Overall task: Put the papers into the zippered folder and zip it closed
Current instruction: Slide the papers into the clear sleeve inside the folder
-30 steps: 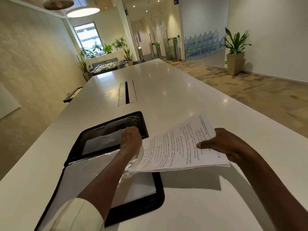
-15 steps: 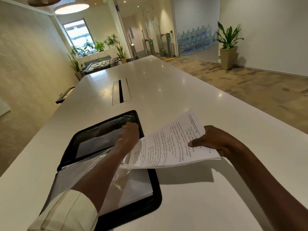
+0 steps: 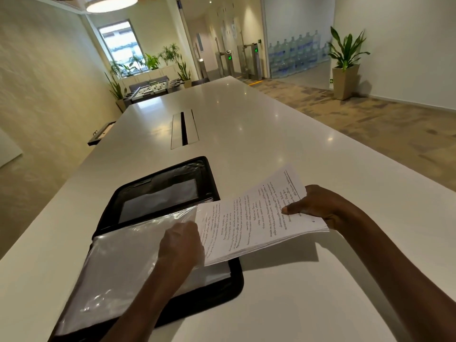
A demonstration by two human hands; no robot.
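A black zippered folder (image 3: 217,294) lies open on the white table (image 3: 271,134), with clear plastic sleeves (image 3: 123,262) over its near half. My right hand (image 3: 313,206) grips the right end of a stack of printed papers (image 3: 249,218), held tilted just above the folder's right edge. My left hand (image 3: 180,245) rests on the sleeves at the papers' left edge, fingers curled at the sleeve's edge; whether they pinch the plastic is hidden.
A cable slot (image 3: 184,129) is set into the table beyond the folder. The table's left edge (image 3: 74,174) runs close to the folder. A potted plant (image 3: 345,70) stands on the floor far right.
My left hand has drawn back toward me from the folder's spine area to the papers' near-left edge. The papers have shifted slightly left over the folder.
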